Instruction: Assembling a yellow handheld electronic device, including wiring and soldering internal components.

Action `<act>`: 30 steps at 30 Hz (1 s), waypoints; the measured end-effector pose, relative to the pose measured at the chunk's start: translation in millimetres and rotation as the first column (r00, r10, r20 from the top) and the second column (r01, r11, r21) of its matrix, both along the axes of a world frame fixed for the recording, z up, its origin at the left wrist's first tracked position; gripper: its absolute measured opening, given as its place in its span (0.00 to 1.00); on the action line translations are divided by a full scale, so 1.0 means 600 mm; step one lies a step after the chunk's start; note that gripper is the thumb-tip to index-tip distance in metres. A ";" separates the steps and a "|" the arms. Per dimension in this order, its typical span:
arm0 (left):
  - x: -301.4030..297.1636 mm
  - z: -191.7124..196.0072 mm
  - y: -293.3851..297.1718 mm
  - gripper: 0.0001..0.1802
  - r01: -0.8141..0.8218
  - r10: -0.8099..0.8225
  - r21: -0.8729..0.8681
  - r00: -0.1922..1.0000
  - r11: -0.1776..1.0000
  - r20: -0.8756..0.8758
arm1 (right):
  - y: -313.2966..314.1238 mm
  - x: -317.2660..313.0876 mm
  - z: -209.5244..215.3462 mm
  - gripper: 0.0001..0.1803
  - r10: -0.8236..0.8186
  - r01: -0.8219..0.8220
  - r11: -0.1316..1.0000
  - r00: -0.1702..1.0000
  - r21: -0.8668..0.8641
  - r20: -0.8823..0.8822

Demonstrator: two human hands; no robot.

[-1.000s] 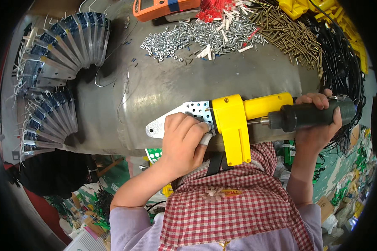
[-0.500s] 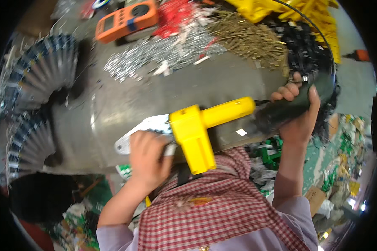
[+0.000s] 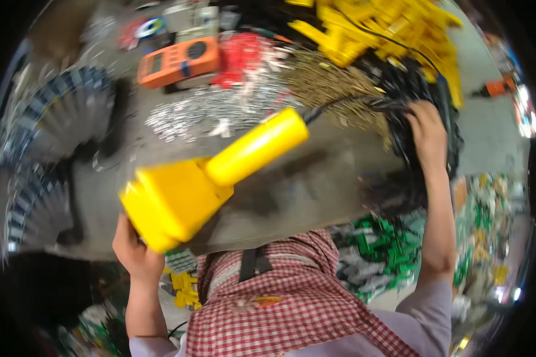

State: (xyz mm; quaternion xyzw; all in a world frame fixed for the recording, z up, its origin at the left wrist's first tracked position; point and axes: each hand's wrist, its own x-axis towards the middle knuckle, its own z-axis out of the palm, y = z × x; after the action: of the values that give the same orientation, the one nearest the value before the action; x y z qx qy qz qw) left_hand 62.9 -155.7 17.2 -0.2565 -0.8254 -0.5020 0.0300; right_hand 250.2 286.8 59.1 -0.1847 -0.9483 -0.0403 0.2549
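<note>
A yellow power-tool-like device [image 3: 178,196] with a boxy body and a round handle is lifted over the grey table, tilted with its handle up to the right. My left hand [image 3: 138,249] grips the boxy end from below; most of its fingers are hidden behind the body. A black cord [image 3: 345,102] runs from the handle's end to the right. My right hand [image 3: 427,128] has its curled fingers on the cord, over a heap of black strips [image 3: 399,77] at the table's right side. Motion blurs the device and the fingertips.
Behind lie an orange meter [image 3: 178,61], silver pieces [image 3: 190,113], red pieces [image 3: 244,56], brown pins [image 3: 321,80] and yellow plastic parts [image 3: 369,30]. Fanned grey-blue pieces [image 3: 71,113] stand at the left. Green parts [image 3: 381,250] lie below the table's near edge [image 3: 268,244].
The yellow device has swung left and up, and its metal plate is no longer in view. My left hand moved left and down; my right hand shifted onto the black heap, off a dark glossy thing.
</note>
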 end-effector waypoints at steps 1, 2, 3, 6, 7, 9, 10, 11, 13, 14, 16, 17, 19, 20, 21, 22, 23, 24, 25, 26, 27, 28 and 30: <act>-0.009 -0.001 -0.014 0.13 -0.050 0.037 0.119 0.993 0.992 0.111 | -0.035 -0.016 0.005 0.10 0.043 -0.055 0.991 0.994 -0.119 -0.105; -0.016 0.004 -0.031 0.11 -0.108 0.056 0.235 0.974 0.966 0.217 | -0.103 -0.047 0.014 0.10 -0.085 0.056 0.769 0.996 -0.637 -0.015; -0.030 0.016 -0.039 0.10 -0.102 0.040 0.188 0.952 0.977 0.305 | -0.153 -0.075 -0.010 0.11 -0.163 0.226 0.467 0.972 -0.855 0.168; -0.045 0.004 -0.073 0.11 -0.273 0.210 0.086 0.874 0.958 0.439 | -0.217 -0.183 -0.046 0.08 0.336 -0.275 0.693 0.941 -0.666 -0.039; -0.044 0.001 -0.088 0.12 -0.364 0.282 0.101 0.843 0.926 0.458 | -0.240 -0.238 -0.023 0.09 0.302 -0.184 0.478 0.953 -0.859 -0.037; -0.064 -0.019 -0.105 0.12 -0.382 0.324 0.090 0.868 0.920 0.375 | -0.237 -0.344 -0.017 0.12 0.343 -0.518 0.521 0.855 -0.678 -0.389; -0.075 -0.028 -0.117 0.12 -0.390 0.353 0.082 0.891 0.917 0.284 | -0.232 -0.390 -0.002 0.13 0.337 -0.514 0.463 0.855 -0.722 -0.394; -0.082 -0.034 -0.124 0.14 -0.377 0.372 -0.030 0.893 0.926 0.252 | -0.222 -0.434 -0.009 0.13 0.323 -0.567 0.431 0.824 -0.702 -0.466; -0.078 -0.036 -0.121 0.15 -0.412 0.437 -0.161 0.881 0.897 0.180 | -0.216 -0.488 -0.015 0.13 0.275 -0.502 0.480 0.865 -0.720 -0.419; -0.071 -0.037 -0.118 0.15 -0.424 0.455 -0.200 0.877 0.883 0.153 | -0.218 -0.501 -0.013 0.13 0.270 -0.437 0.535 0.899 -0.723 -0.344; -0.059 -0.019 -0.116 0.14 -0.408 0.417 -0.325 0.908 0.853 -0.045 | -0.210 -0.516 -0.015 0.13 0.346 -0.408 0.451 0.900 -0.794 -0.265; -0.053 -0.016 -0.119 0.15 -0.458 0.373 -0.317 0.880 0.831 -0.294 | -0.214 -0.517 -0.020 0.14 0.334 -0.397 0.498 0.908 -0.771 -0.252; -0.021 -0.019 -0.128 0.13 -0.465 0.340 -0.208 0.828 0.860 -0.447 | -0.225 -0.523 -0.035 0.14 0.322 -0.421 0.609 0.906 -0.672 -0.275; 0.010 -0.020 -0.135 0.11 -0.368 0.333 -0.160 0.919 0.916 -0.210 | -0.229 -0.521 -0.040 0.13 0.331 -0.437 0.663 0.899 -0.607 -0.285; 0.039 -0.018 -0.141 0.10 -0.245 0.243 -0.227 0.969 0.943 -0.038 | -0.243 -0.510 -0.034 0.13 0.351 -0.430 0.637 0.901 -0.640 -0.256; 0.065 -0.017 -0.145 0.10 -0.112 0.154 -0.266 0.977 0.957 0.146 | -0.252 -0.498 -0.016 0.11 0.344 -0.384 0.614 0.917 -0.690 -0.204; 0.081 -0.026 -0.139 0.11 -0.056 0.152 -0.341 0.953 0.938 0.262 | -0.252 -0.491 0.006 0.09 0.332 -0.340 0.600 0.929 -0.724 -0.162; 0.093 -0.044 -0.131 0.12 0.003 0.157 -0.402 0.917 0.916 0.366 | -0.251 -0.491 0.012 0.09 0.323 -0.303 0.586 0.938 -0.752 -0.126; 0.106 -0.065 -0.122 0.13 -0.008 0.121 -0.221 0.854 0.975 0.505 | -0.246 -0.480 0.012 0.12 0.319 -0.307 0.739 0.944 -0.600 -0.090; 0.118 -0.086 -0.115 0.14 -0.055 0.065 -0.035 0.781 0.998 0.621 | -0.250 -0.468 0.007 0.15 0.315 -0.311 0.853 0.947 -0.419 -0.062; 0.129 -0.100 -0.110 0.16 -0.160 -0.015 0.160 0.659 0.974 0.752 | -0.264 -0.453 -0.010 0.15 0.394 -0.437 0.834 0.899 -0.337 -0.192; 0.141 -0.108 -0.104 0.18 -0.303 -0.125 0.327 0.535 0.895 0.836 | -0.282 -0.433 -0.034 0.16 0.478 -0.555 0.796 0.821 -0.240 -0.313; 0.145 -0.102 -0.090 0.17 -0.380 -0.113 0.329 0.491 0.864 0.864 | -0.419 -0.315 -0.053 0.13 0.451 -0.437 0.558 0.873 -0.705 -0.184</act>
State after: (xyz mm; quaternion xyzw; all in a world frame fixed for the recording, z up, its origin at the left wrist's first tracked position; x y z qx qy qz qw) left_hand 150.2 -209.9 -43.9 0.1119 -0.5941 -0.7450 -0.2821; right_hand 61.2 35.3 27.1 -0.0254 -0.9018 0.4033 0.1534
